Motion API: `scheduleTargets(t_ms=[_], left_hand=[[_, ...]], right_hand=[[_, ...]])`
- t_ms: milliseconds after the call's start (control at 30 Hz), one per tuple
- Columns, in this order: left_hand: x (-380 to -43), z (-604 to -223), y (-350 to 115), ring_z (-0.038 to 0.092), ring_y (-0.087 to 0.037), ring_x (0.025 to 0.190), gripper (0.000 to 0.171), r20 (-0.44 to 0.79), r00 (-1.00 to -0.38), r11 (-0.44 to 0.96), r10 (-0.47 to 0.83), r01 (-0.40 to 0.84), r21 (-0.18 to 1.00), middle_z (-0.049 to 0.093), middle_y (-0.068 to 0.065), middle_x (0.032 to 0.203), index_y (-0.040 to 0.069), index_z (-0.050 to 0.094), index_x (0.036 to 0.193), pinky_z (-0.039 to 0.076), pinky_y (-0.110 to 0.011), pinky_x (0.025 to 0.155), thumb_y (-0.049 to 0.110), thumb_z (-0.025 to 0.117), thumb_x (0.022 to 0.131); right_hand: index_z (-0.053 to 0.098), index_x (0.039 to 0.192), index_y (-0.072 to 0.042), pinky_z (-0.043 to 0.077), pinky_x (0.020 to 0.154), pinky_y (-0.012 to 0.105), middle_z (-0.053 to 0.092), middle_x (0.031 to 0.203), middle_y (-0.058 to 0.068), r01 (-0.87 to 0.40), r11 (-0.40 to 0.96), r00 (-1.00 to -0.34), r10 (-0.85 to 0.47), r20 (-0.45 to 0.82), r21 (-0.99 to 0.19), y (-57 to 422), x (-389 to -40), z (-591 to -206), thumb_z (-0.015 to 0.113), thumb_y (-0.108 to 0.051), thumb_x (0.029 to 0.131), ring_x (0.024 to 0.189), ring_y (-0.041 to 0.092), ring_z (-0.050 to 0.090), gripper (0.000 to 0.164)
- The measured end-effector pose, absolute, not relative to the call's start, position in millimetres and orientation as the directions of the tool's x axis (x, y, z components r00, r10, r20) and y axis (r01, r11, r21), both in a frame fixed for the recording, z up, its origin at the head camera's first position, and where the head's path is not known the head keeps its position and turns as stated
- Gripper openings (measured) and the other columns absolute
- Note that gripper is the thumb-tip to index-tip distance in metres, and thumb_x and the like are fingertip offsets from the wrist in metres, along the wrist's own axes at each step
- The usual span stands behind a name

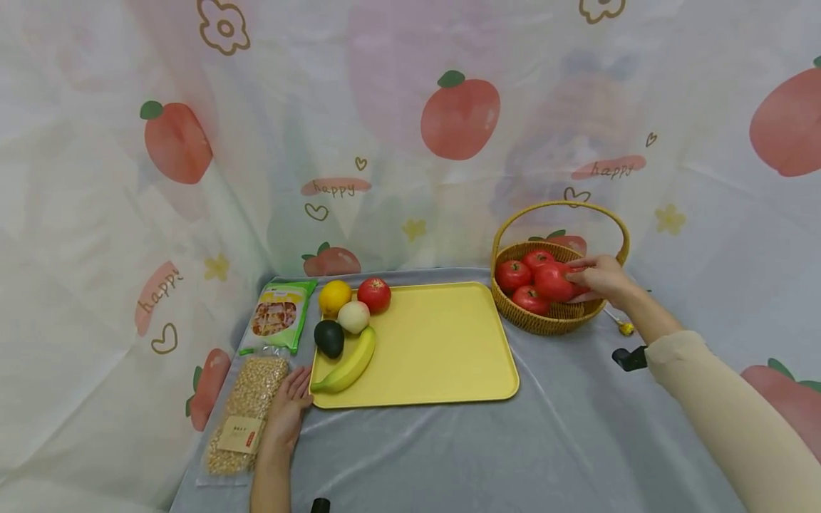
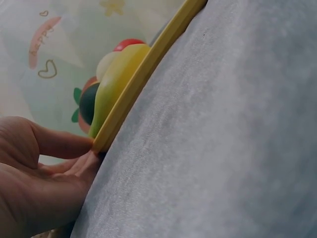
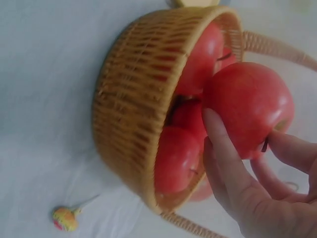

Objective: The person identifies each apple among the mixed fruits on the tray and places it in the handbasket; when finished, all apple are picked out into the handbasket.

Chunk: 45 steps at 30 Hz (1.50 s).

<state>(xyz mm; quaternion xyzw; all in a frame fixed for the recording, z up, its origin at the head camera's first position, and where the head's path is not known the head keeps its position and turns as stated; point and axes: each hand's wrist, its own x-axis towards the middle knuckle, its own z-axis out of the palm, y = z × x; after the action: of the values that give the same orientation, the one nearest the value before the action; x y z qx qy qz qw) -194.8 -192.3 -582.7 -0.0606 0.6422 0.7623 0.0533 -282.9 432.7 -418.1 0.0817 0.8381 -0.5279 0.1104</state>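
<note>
My right hand (image 1: 599, 278) grips a red apple (image 3: 247, 106) between thumb and fingers, over the wicker basket (image 1: 545, 324). Several more red apples (image 3: 176, 158) lie inside the basket. At the near left corner of the yellow tray (image 1: 436, 342), my left hand (image 1: 287, 412) pinches the rim; in the left wrist view the thumb (image 2: 64, 144) lies against the corner, with the other fingers partly hidden below. On the tray's left side sit a banana (image 1: 351, 365), a dark green avocado (image 1: 329, 339), a pale round fruit (image 1: 353, 317), an orange (image 1: 335, 296) and a red pomegranate (image 1: 374, 295).
Left of the tray lie a green-and-white food packet (image 1: 276, 318) and a clear bag of pale beans or grains (image 1: 246, 395). A wrapped lollipop (image 3: 65, 218) rests beside the basket. Grey cloth (image 1: 449, 456) covers the table, and printed curtains (image 1: 398, 142) hang behind.
</note>
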Motion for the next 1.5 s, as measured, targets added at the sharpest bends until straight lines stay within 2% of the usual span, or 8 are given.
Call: scheduleTargets(t_ms=[100,267,500,633,900,1200,1333,1500], left_hand=[[-195.2,-582.9,-192.0,0.023,-0.035,0.157,0.074,-0.171,-0.985,-0.177,-0.003,-0.167,0.970,0.021,-0.028,0.168,-0.006,0.013,0.163,0.026,-0.041,0.126,-0.023,0.038,0.095],[-194.7,-579.8,-191.0,0.023,-0.034,0.157,0.075,-0.190,-0.982,-0.188,0.000,-0.187,0.964,0.022,-0.026,0.168,-0.006,0.012,0.163,0.022,-0.045,0.126,-0.024,0.036,0.095],[-194.0,-578.5,-191.7,0.022,-0.034,0.157,0.074,-0.193,-0.981,-0.188,0.001,-0.189,0.964,0.022,-0.026,0.168,-0.005,0.012,0.164,0.023,-0.045,0.126,-0.024,0.037,0.096],[-195.2,-578.7,-191.5,0.023,-0.035,0.157,0.074,-0.190,-0.982,-0.185,-0.006,-0.186,0.965,0.023,-0.026,0.168,-0.005,0.013,0.164,0.023,-0.045,0.126,-0.023,0.038,0.097],[-194.6,-578.9,-191.3,0.022,-0.036,0.157,0.073,-0.181,-0.983,-0.179,0.000,-0.178,0.968,0.022,-0.027,0.168,-0.005,0.013,0.163,0.022,-0.045,0.126,-0.022,0.039,0.097],[-196.2,-580.2,-192.3,0.020,-0.040,0.157,0.073,-0.163,-0.987,-0.177,-0.003,-0.160,0.971,0.021,-0.030,0.168,-0.006,0.013,0.163,0.026,-0.042,0.126,-0.022,0.038,0.097],[-196.0,-580.8,-192.3,0.022,-0.038,0.157,0.073,-0.171,-0.985,-0.177,-0.004,-0.167,0.970,0.022,-0.028,0.168,-0.005,0.013,0.163,0.027,-0.040,0.125,-0.021,0.038,0.097],[-195.3,-582.9,-193.0,0.023,-0.036,0.157,0.073,-0.175,-0.985,-0.176,-0.002,-0.172,0.969,0.023,-0.026,0.168,-0.004,0.014,0.164,0.026,-0.041,0.125,-0.021,0.038,0.097]], right_hand=[[0.033,0.153,0.017,0.064,0.080,0.042,0.039,0.146,0.038,0.247,0.449,-0.964,0.024,-0.264,-0.859,440.4,-282.7,-420.0,0.053,-0.010,0.107,0.104,0.030,0.068,0.057],[0.036,0.150,0.019,0.064,0.080,0.045,0.059,0.121,0.027,0.257,0.482,-0.961,0.037,-0.273,-0.838,448.5,-280.6,-419.8,0.057,-0.010,0.106,0.090,0.023,0.072,0.057],[0.036,0.149,0.020,0.063,0.082,0.050,0.047,0.127,0.034,0.282,0.540,-0.950,0.043,-0.309,-0.793,454.6,-280.2,-422.2,0.057,-0.011,0.106,0.083,0.029,0.073,0.056],[0.038,0.147,0.020,0.064,0.081,0.050,0.048,0.127,0.034,0.277,0.574,-0.950,0.044,-0.309,-0.770,456.5,-280.7,-423.8,0.057,-0.012,0.106,0.086,0.030,0.069,0.055],[0.041,0.142,0.024,0.065,0.075,0.046,0.057,0.103,0.026,0.279,0.604,-0.953,0.078,-0.293,-0.747,462.5,-283.9,-429.5,0.055,0.004,0.095,0.075,0.027,0.073,0.053],[0.049,0.135,0.024,0.065,0.073,0.040,0.067,0.082,0.013,0.280,0.616,-0.953,0.089,-0.288,-0.737,466.4,-288.0,-433.2,0.061,0.000,0.095,0.070,0.021,0.075,0.048],[0.052,0.134,0.023,0.065,0.073,0.041,0.068,0.084,0.013,0.272,0.630,-0.957,0.096,-0.276,-0.727,466.3,-289.7,-434.4,0.062,-0.003,0.096,0.070,0.022,0.074,0.046],[0.059,0.133,0.017,0.065,0.075,0.039,0.067,0.102,0.021,0.240,0.670,-0.970,0.136,-0.201,-0.703,461.1,-290.5,-432.3,0.061,-0.011,0.098,0.078,0.024,0.073,0.045]])
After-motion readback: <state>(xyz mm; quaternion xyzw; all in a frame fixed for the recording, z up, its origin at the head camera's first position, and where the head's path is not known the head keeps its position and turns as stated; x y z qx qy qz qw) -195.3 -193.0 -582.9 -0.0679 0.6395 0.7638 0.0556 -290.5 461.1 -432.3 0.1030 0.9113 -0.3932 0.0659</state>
